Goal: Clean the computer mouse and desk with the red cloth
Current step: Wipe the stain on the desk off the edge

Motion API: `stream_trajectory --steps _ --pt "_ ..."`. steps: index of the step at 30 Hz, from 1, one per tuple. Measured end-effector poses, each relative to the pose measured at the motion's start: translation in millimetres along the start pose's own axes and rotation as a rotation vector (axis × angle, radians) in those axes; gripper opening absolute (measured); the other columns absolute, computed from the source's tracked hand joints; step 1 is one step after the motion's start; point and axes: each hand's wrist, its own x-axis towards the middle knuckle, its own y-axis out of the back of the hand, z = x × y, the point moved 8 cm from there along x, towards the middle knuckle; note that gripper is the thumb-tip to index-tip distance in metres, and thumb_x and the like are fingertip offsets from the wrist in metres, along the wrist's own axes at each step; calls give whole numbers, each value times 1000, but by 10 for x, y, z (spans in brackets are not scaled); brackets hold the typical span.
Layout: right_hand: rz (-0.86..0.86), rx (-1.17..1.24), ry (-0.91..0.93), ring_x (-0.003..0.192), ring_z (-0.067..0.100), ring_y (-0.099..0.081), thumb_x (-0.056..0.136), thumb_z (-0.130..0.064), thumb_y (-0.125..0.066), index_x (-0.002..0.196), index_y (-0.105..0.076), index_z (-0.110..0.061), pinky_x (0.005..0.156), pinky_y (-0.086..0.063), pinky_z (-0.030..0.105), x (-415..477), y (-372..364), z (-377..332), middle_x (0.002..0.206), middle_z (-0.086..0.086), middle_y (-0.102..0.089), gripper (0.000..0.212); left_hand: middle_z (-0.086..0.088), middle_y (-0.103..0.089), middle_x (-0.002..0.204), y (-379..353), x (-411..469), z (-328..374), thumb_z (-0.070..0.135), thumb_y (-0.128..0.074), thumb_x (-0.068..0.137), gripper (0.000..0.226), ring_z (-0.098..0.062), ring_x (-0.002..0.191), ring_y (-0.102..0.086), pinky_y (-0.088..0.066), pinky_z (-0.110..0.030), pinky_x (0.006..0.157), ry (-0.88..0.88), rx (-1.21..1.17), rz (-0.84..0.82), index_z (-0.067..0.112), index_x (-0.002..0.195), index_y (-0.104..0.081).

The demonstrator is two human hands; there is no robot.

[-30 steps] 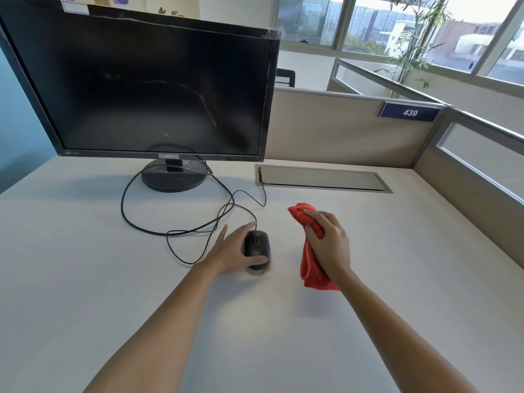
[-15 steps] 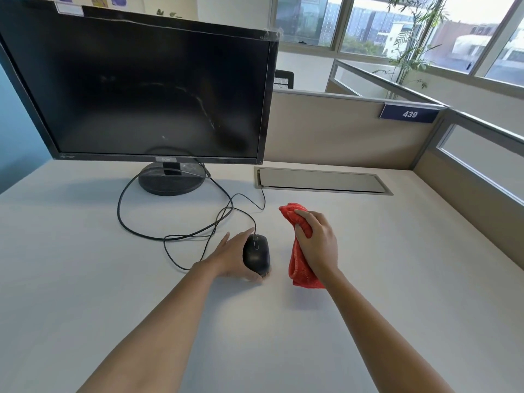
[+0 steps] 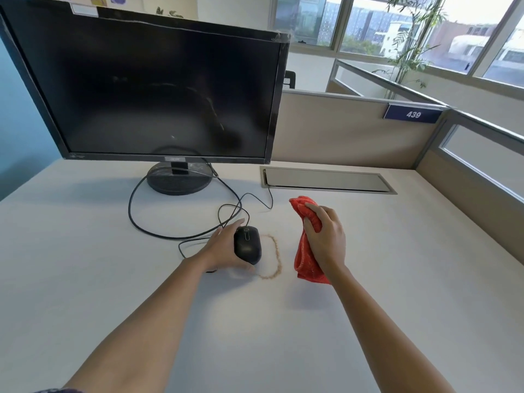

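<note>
A black wired computer mouse (image 3: 247, 247) lies on the white desk (image 3: 85, 265), in front of the monitor. My left hand (image 3: 224, 248) grips the mouse from its left side, thumb under its near end. A curved line of tan dust (image 3: 276, 258) lies on the desk just right of the mouse. My right hand (image 3: 326, 242) holds a bunched red cloth (image 3: 304, 259) to the right of the dust, the cloth resting on the desk.
A black monitor (image 3: 158, 89) on a round stand (image 3: 178, 181) fills the back left. Black cables (image 3: 158, 231) loop on the desk behind the mouse. A metal cable hatch (image 3: 326, 180) sits at the back. Partition walls (image 3: 354, 131) close the back and right.
My left hand has slid the mouse to the left, uncovering a curved line of dust where it sat. My right hand with the cloth stays beside it.
</note>
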Motion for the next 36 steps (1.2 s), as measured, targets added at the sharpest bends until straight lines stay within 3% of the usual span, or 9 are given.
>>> stream_trajectory --steps 7,12,16,23,28,31,34,36 --pt "42 8 3 109 19 -57 90 -25 -56 123 -56 -31 85 -54 36 -257 -215 -375 124 -4 -58 34 14 -40 136 250 -247 -393 55 -79 38 121 -20 132 -26 -28 -39 110 12 20 -30 38 142 -20" --pt "44 0 12 110 18 -57 91 -24 -56 124 -55 -32 84 -53 32 -432 -386 -635 124 -4 -57 34 18 -35 140 440 -418 -595 55 -79 39 117 -18 140 -13 -13 -35 115 4 44 -41 43 140 -19" --pt "19 -15 16 110 18 -56 91 -27 -56 123 -56 -32 83 -53 34 -562 -518 -835 124 -6 -57 32 22 -34 138 601 -501 -765 56 -79 39 118 -15 139 -15 -16 -39 117 -2 55 -17 43 139 -19" --pt "-69 -168 75 114 20 -53 90 -25 -55 125 -55 -30 81 -53 35 -784 -779 -1166 127 -5 -56 35 19 -34 141 896 -541 -1031 56 -79 37 121 -19 141 -10 -16 -41 117 35 78 -17 46 139 -15" --pt "-142 -363 123 111 22 -50 93 -31 -49 129 -52 -33 69 -44 29 -923 -1027 -1321 131 -6 -52 36 14 -32 147 972 -569 -1065 56 -79 38 124 -16 143 -10 -4 -38 119 42 111 -27 40 143 -15" --pt "-297 -444 132 121 25 -41 96 -44 -40 136 -42 -32 83 -46 36 -1066 -1293 -1331 141 -3 -41 43 10 -33 147 975 -593 -996 48 -84 43 121 -14 139 -18 -5 -38 118 40 122 2 36 144 -17" --pt "-532 -495 145 136 30 -26 97 -52 -29 146 -23 -30 106 -33 46 -1292 -1601 -1259 154 1 -23 54 6 -32 149 967 -603 -953 43 -86 50 116 -14 139 -22 -4 -40 118 17 154 27 31 145 -19" --pt "-538 -459 147 142 28 -19 98 -53 -24 147 -18 -31 113 -24 46 -1339 -1613 -1233 157 0 -18 55 7 -30 150 952 -602 -941 46 -85 53 115 -12 140 -24 -1 -43 118 -3 179 15 29 145 -19"
